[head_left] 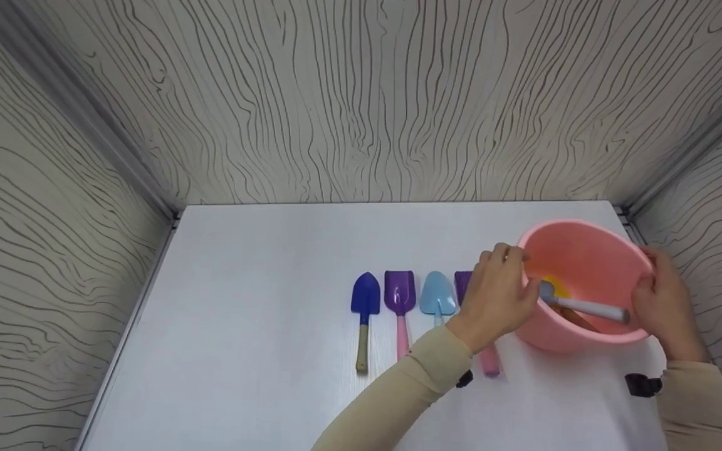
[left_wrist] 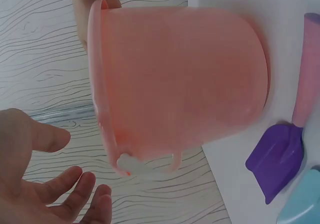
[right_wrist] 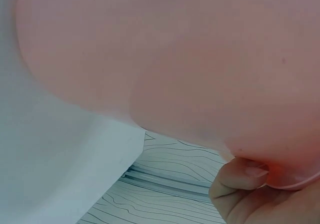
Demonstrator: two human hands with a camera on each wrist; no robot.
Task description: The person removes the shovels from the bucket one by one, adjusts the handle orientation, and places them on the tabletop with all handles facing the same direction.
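Note:
A pink bucket stands tilted on the right side of the table. My right hand grips its right rim, the thumb over the edge. Beside the left rim is my left hand; the left wrist view shows its fingers spread and apart from the bucket wall. Inside the bucket lie a tool with a pale grey handle, something yellow and a brown piece, all partly hidden. Under my left forearm, a purple shovel with a pink handle is partly covered.
Left of the bucket, a blue trowel with a wooden handle, a purple shovel and a light-blue shovel lie in a row on the white table. Wood-patterned panels enclose the table at the back and sides.

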